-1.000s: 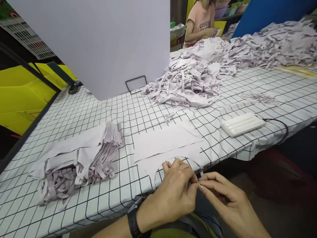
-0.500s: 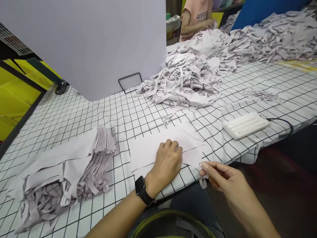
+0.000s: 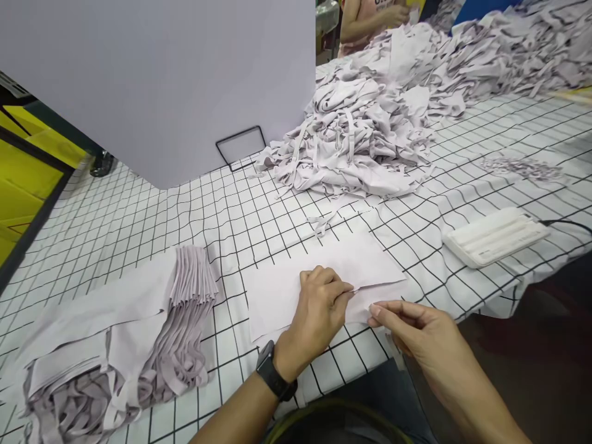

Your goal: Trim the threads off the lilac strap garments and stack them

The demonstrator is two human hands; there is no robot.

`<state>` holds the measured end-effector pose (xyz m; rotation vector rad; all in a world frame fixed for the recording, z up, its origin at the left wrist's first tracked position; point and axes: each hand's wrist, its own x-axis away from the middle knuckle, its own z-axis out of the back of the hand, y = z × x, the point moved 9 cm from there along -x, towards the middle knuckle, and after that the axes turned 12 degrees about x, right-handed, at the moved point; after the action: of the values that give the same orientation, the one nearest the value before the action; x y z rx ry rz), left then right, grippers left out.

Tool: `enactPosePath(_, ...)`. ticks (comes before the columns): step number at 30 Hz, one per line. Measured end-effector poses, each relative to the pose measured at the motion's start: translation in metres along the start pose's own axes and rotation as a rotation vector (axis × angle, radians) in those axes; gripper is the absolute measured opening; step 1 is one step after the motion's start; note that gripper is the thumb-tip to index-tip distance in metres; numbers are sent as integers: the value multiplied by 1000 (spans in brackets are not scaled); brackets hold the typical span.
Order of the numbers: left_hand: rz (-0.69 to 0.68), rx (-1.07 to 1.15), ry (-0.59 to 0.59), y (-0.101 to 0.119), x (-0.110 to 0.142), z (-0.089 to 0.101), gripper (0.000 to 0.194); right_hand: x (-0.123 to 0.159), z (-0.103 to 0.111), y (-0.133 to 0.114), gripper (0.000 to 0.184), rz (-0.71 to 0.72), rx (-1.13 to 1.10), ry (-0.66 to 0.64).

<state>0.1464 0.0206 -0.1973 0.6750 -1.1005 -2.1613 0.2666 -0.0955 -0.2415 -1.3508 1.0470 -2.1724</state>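
Observation:
A flat pale lilac-white fabric piece lies folded in front of me, with a lower layer showing below its near edge. My left hand, with a black watch on the wrist, rests on it, thumb and fingertips pinched at the upper layer's edge. At the lower layer's right side, by the table edge, my right hand pinches the fabric between thumb and forefinger. A narrow strip hangs below that hand. To the left sits a neat stack of similar fabric pieces with straps bunched in front.
A large heap of loose fabric pieces covers the back right of the grid-patterned table. A white corded device lies at right, small scraps behind it. A grey panel stands behind; a co-worker handles fabric beyond.
My left hand has gone from lying on the fabric to pinching the upper layer's edge, which is slightly lifted. My right hand stays close to the lower layer. The camera view has shifted.

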Motion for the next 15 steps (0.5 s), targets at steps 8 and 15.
enactPosePath(8, -50, 83, -61, -2, 1, -4, 9, -14, -5, -16, 34, 84, 121, 52)
enactPosePath(15, -89, 66, -30, 1, 0, -5, 15, -11, -7, -20, 32, 38, 64, 38)
